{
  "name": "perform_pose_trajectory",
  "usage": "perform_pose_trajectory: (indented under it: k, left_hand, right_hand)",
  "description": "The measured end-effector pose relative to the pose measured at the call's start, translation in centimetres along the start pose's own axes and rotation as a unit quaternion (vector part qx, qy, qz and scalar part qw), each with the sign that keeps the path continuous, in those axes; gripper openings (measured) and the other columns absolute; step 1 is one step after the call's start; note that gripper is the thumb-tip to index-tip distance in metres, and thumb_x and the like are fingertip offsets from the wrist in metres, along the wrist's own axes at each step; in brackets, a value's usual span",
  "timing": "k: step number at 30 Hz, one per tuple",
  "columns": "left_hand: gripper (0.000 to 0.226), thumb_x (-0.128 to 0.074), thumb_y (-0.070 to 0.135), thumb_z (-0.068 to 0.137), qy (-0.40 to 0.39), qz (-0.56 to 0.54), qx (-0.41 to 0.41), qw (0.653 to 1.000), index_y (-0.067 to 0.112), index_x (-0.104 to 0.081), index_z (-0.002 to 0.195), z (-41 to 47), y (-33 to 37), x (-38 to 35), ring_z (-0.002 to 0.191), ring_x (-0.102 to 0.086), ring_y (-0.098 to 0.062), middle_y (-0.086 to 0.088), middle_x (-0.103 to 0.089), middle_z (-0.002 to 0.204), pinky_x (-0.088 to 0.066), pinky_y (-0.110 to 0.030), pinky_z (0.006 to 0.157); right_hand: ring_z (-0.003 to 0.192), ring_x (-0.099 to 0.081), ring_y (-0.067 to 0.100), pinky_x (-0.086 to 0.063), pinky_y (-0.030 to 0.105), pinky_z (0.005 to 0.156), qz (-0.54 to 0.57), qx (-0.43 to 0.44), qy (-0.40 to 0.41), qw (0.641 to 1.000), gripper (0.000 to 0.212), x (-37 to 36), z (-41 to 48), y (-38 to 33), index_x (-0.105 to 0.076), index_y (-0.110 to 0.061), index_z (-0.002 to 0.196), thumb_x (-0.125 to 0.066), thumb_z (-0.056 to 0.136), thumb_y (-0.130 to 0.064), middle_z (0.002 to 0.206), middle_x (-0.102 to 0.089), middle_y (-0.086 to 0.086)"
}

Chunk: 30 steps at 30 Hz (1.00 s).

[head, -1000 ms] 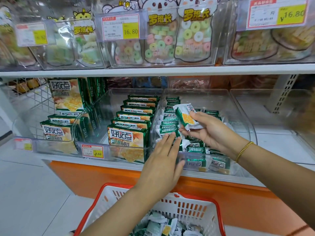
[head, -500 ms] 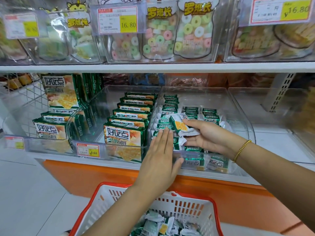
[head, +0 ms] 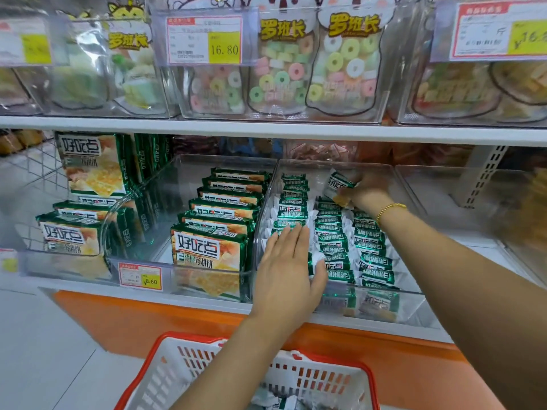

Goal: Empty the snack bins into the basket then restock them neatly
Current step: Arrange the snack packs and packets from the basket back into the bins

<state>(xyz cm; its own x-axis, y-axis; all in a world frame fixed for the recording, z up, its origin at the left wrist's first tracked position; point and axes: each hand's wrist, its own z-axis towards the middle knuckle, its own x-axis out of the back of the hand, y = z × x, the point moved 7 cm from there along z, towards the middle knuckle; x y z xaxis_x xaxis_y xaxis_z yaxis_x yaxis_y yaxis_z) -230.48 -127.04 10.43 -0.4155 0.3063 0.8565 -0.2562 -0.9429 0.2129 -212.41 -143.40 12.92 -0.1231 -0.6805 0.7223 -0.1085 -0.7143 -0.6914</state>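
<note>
Restock phase, well along by my read. Snack bin on the lower shelf holds three rows of small green packets, with the back part looking unfilled. The basket below shows some loose packets, so I'd say not done. Hands are apart. Left hand is flat on the left row's front. Right hand is at the bin's back, pinching one packet, not yet placed.

A shop — price tags on shelf bins; red basket.
</note>
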Motion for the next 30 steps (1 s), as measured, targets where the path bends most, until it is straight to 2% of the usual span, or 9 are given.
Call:
perform_pose_trajectory:
  k: [2,4,9,14,17,20,24,27,30]
  left_hand:
    - [0.055,-0.036,0.039,0.088,0.028,-0.003,-0.009,1.0,0.009,-0.059,0.127,-0.1,-0.2,0.0,0.118,-0.058,-0.019,-0.005,-0.063,0.126,-0.027,-0.042,0.107]
    - [0.05,-0.038,0.034,0.088,0.055,-0.023,-0.011,0.998,0.009,-0.061,0.125,-0.2,-0.5,-0.1,0.116,-0.06,-0.019,-0.004,-0.065,0.123,-0.032,-0.04,0.106]
    - [0.045,-0.038,0.027,0.09,0.093,-0.044,-0.008,0.995,0.009,-0.063,0.123,-0.2,-0.5,-0.2,0.115,-0.06,-0.018,-0.004,-0.065,0.122,-0.038,-0.039,0.105]
    - [0.044,-0.038,0.026,0.091,0.106,-0.037,-0.009,0.994,0.009,-0.063,0.123,-0.3,-0.7,-0.2,0.115,-0.061,-0.018,-0.004,-0.066,0.121,-0.037,-0.038,0.105]
    - [0.045,-0.038,0.027,0.091,0.098,-0.059,-0.011,0.993,0.008,-0.062,0.123,-0.6,-0.6,0.0,0.116,-0.06,-0.018,-0.005,-0.065,0.122,-0.033,-0.036,0.108]
    - [0.044,-0.042,0.031,0.093,0.077,-0.103,-0.023,0.991,0.009,-0.059,0.127,-0.9,-0.6,0.3,0.12,-0.055,-0.017,-0.005,-0.062,0.127,-0.032,-0.03,0.109]
    - [0.04,-0.047,0.029,0.096,0.099,-0.244,-0.018,0.965,0.011,-0.052,0.131,-3.7,-1.1,2.1,0.127,-0.042,-0.007,0.004,-0.051,0.131,-0.028,-0.019,0.11]
    - [0.03,-0.043,0.026,0.094,0.143,-0.281,0.024,0.949,0.012,-0.062,0.113,-8.8,-2.7,2.3,0.109,-0.05,-0.003,0.009,-0.057,0.113,-0.036,-0.014,0.096]
    - [0.021,-0.046,0.026,0.096,0.097,-0.281,0.108,0.948,0.019,-0.065,0.099,-14.1,-5.6,-0.6,0.09,-0.053,0.005,0.02,-0.058,0.093,-0.039,-0.008,0.073]
  right_hand:
    - [0.096,-0.066,0.027,-0.054,0.034,0.082,-0.031,0.001,0.014,0.999,0.023,-0.6,1.2,0.0,-0.062,-0.011,0.092,-0.074,0.078,-0.025,0.104,-0.068,0.013]
    - [0.103,-0.063,0.023,-0.048,0.025,0.08,-0.03,0.007,0.026,0.999,0.037,-1.0,2.0,0.0,-0.064,-0.014,0.111,-0.075,0.079,-0.027,0.114,-0.066,0.009]
    - [0.107,-0.061,0.025,-0.051,0.027,0.078,0.022,-0.012,0.064,0.998,0.038,-2.0,3.0,0.2,-0.063,-0.011,0.095,-0.085,0.068,-0.026,0.097,-0.062,0.007]
    - [0.108,-0.059,0.026,-0.045,0.026,0.083,0.107,-0.027,0.113,0.987,0.046,-1.5,1.7,0.5,-0.055,0.002,0.117,-0.076,0.079,-0.013,0.115,-0.062,0.016]
    - [0.088,-0.057,0.023,-0.045,0.029,0.072,0.09,-0.034,0.102,0.99,0.032,-0.6,-0.7,-0.4,-0.058,0.001,0.109,-0.069,0.086,-0.018,0.112,-0.063,0.019]
    - [0.069,-0.049,0.02,-0.037,0.028,0.058,0.024,0.028,0.059,0.998,0.031,0.5,-3.8,-2.2,-0.063,0.007,0.106,-0.062,0.09,-0.019,0.08,-0.06,0.014]
    - [0.056,-0.046,0.009,-0.036,0.024,0.055,0.031,0.171,-0.004,0.985,0.031,1.9,-12.0,-4.1,-0.06,-0.011,0.065,-0.067,0.086,-0.033,0.058,-0.052,-0.001]
    - [0.043,-0.038,0.001,-0.035,0.015,0.047,0.034,0.237,-0.129,0.962,0.037,0.2,-19.5,-4.0,-0.058,-0.011,0.06,-0.065,0.088,-0.035,0.049,-0.045,-0.006]
    - [0.047,-0.042,0.007,-0.036,0.016,0.048,0.023,0.224,-0.225,0.948,0.033,-4.1,-23.6,-0.6,-0.059,-0.01,0.064,-0.065,0.088,-0.033,0.053,-0.049,-0.002]
